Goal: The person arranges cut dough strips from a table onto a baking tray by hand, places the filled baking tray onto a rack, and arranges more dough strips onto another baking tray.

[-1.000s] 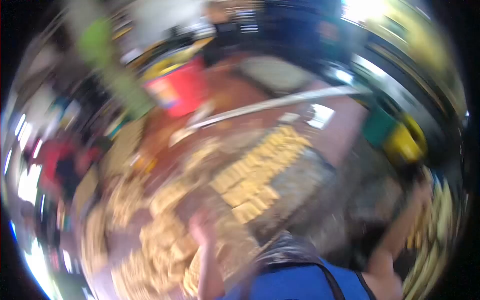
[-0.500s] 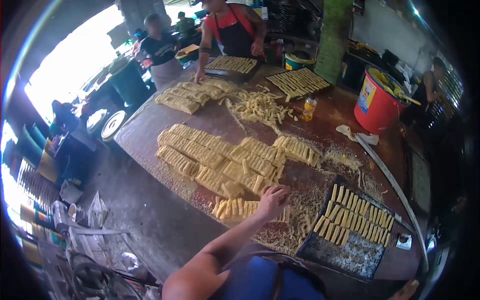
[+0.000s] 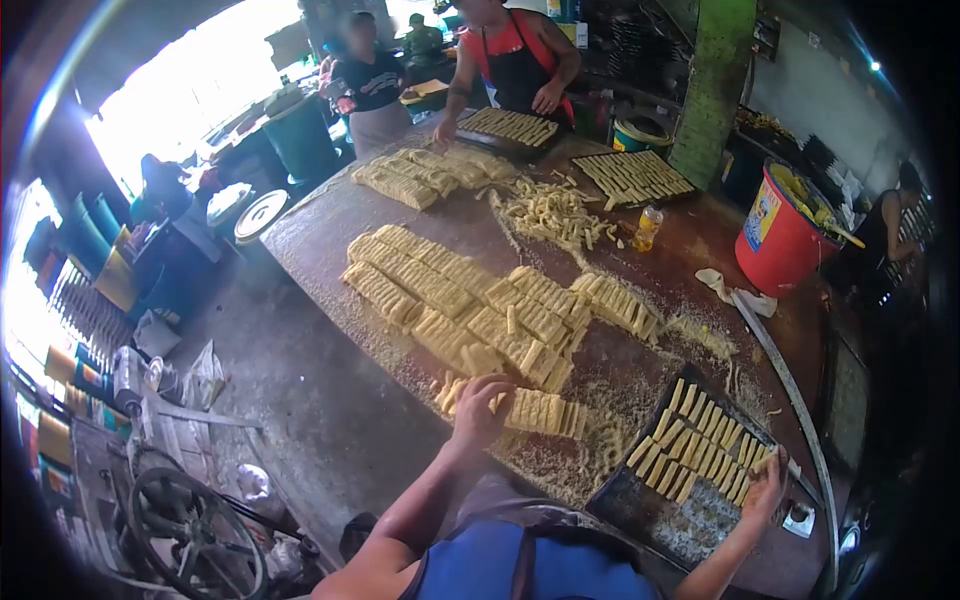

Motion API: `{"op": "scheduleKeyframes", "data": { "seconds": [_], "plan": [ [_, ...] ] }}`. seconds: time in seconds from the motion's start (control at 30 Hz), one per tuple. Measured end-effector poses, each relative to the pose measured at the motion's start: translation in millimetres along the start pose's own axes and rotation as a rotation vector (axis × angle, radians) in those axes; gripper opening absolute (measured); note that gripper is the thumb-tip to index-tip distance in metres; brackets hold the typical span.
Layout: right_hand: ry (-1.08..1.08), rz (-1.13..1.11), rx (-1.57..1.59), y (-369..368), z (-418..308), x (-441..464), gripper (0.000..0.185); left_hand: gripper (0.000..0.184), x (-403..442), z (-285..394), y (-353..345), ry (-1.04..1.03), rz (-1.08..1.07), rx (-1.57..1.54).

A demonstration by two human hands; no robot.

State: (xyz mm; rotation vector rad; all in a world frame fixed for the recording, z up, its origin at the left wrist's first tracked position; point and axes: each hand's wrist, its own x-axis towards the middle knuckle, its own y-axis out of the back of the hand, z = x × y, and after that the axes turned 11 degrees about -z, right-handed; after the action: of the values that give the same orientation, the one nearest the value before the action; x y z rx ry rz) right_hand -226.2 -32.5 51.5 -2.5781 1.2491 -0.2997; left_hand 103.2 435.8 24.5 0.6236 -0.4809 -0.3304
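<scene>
Moved since half a second earlier: left hand [image 3: 484, 412], from above the right part of the near row to its left part; right hand [image 3: 766, 490], from the near right, apart from the tray, to the tray's right edge.

Left hand: fingers partly curled and spread over the near row of pale yellow cut dough sticks [image 3: 548, 412]; whether any stick is gripped cannot be told.

Right hand: fingers bent at the tray's edge, beside the rightmost sticks; its hold, if any, cannot be told.

Near row: packed side by side at the near edge of a reddish-brown, crumb-strewn surface [image 3: 690, 235], left of the tray.

Dark rectangular baking tray [image 3: 705, 530]: near right, tilted across the view; far part carrying ranks of separate pale dough sticks [image 3: 690, 440], near part bare and mottled grey.

Large stacked bank of scored dough rows [image 3: 465, 295]: mid-surface, beyond the left hand.

Loose heap of dough sticks [image 3: 560, 215]: farther off, left of a small clear bottle of yellow liquid [image 3: 648, 230].

Red plastic bucket with a picture label [image 3: 785, 240]: far right.

Long curved grey metal strip [image 3: 790, 380]: right side, beyond the tray.

Co-worker in red top and dark apron [image 3: 515, 70]: far side, one hand on further dough slabs [image 3: 430, 178].
</scene>
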Motion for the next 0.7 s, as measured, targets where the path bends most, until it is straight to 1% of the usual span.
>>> {"op": "scheduleKeyframes", "data": {
  "seconds": [0.03, 0.07, 0.1, 0.17, 0.2, 0.23, 0.27, 0.3, 0.33, 0.37, 0.4, 0.5, 0.57, 0.63, 0.7],
  "plan": [
    [-0.048, 0.078, -0.023, -9.5, 4.3, 0.5, 0.039, 0.011, -3.1, -1.1, 1.7, 0.013, 0.036, 0.031],
    [-0.054, 0.055, 0.019, -11.2, 11.8, 2.7, 0.039, 0.014, -7.8, -0.7, 4.5, 0.062, 0.042, 0.063],
    [-0.044, 0.053, 0.021, -13.0, 16.4, 5.0, 0.039, 0.014, -9.6, 0.2, 6.2, 0.054, 0.048, 0.059],
    [-0.102, -0.005, 0.066, -14.7, 23.1, 3.8, 0.038, 0.019, -13.2, 0.2, 7.3, 0.161, -0.013, 0.022],
    [-0.089, -0.059, 0.053, -20.1, 21.7, 0.9, 0.037, 0.016, -16.8, -4.5, 4.0, 0.14, -0.049, 0.061],
    [-0.12, 0.028, 0.039, -31.5, 18.6, -2.8, 0.037, 0.016, -20.2, -4.4, -3.6, 0.132, -0.058, 0.058],
    [-0.135, 0.013, 0.015, -24.9, 18.7, -7.2, 0.037, 0.017, -22.3, -3.5, -10.4, 0.122, -0.001, 0.07],
    [-0.11, 0.003, 0.032, -26.6, 24.1, -4.4, 0.037, 0.024, -15.4, -5.0, -13.3, 0.09, 0.072, 0.088],
    [-0.085, -0.008, 0.049, -28.1, 29.4, -1.8, 0.037, 0.034, -14.4, -10.7, -17.5, 0.1, 0.022, 0.153],
    [-0.107, 0.003, 0.043, -26.3, 30.3, -6.1, 0.036, 0.033, -6.4, 9.4, -8.0, 0.067, -0.01, 0.094],
    [-0.155, 0.018, 0.02, -23.7, 29.5, -14.6, 0.035, 0.033, -2.0, 9.6, -11.8, 0.051, -0.015, 0.084],
    [-0.183, 0.044, -0.003, -22.5, 28.5, -23.8, 0.033, 0.032, 4.2, 23.2, -17.8, 0.04, -0.059, 0.072],
    [-0.176, 0.027, -0.016, -15.3, 31.8, -31.2, 0.032, 0.031, 6.5, 30.1, -22.8, 0.044, -0.104, 0.065],
    [-0.156, 0.015, -0.006, -11.1, 32.7, -38.2, 0.034, 0.028, 15.5, 27.2, -30.8, -0.034, -0.129, -0.005],
    [-0.157, -0.003, -0.014, -11.3, 28.0, -48.8, 0.036, 0.026, 18.4, 30.4, -35.6, -0.042, -0.141, -0.015]
  ]
}}
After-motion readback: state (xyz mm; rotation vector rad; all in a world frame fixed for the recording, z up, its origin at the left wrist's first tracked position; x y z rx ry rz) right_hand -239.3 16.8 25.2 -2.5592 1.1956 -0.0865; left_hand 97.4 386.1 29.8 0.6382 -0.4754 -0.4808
